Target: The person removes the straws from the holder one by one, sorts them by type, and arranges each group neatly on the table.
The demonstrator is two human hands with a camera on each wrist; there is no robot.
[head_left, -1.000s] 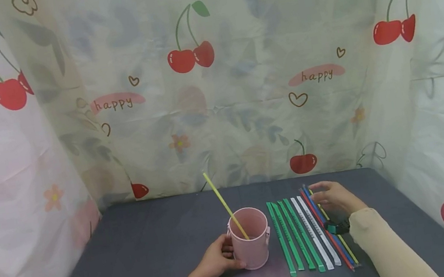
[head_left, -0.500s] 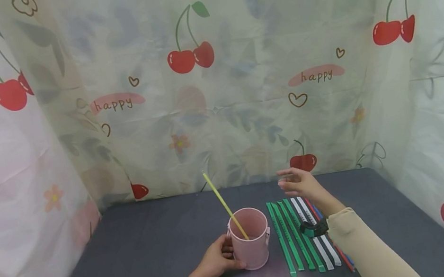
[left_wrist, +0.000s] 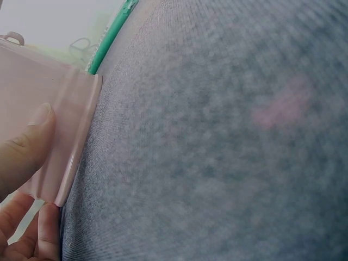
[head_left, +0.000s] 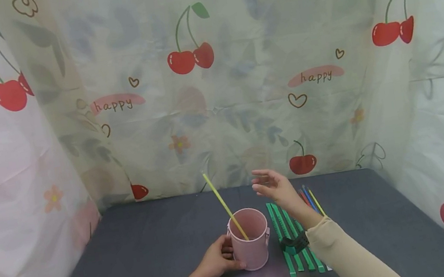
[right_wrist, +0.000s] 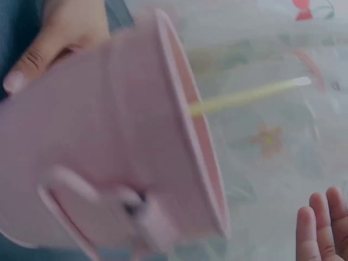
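My left hand (head_left: 216, 260) grips a small pink bucket (head_left: 251, 254) at its left side, the thumb (left_wrist: 30, 149) pressed along the wall near its base. A yellow straw (head_left: 222, 200) leans inside the bucket, its upper end well above the rim. Behind and to the right of the bucket, my right hand (head_left: 278, 192) hovers with loosely extended fingers and holds nothing. In the right wrist view its fingertips (right_wrist: 322, 228) show apart from the bucket's open mouth. Below the right forearm lie several green wrapped straws (head_left: 276, 227), partly covered by the wrist strap.
Beyond the right forearm, the ends of red, blue (head_left: 311, 201) and yellow straws show on the dark table (head_left: 156, 244). White wrapped straws are almost fully hidden under the sleeve (head_left: 346, 249). A cherry-printed curtain (head_left: 220, 124) encloses the back and sides.
My right hand has swept left from over the coloured straws to behind the bucket, with its fingers empty throughout. My left hand, the bucket and the yellow straw have stayed put.
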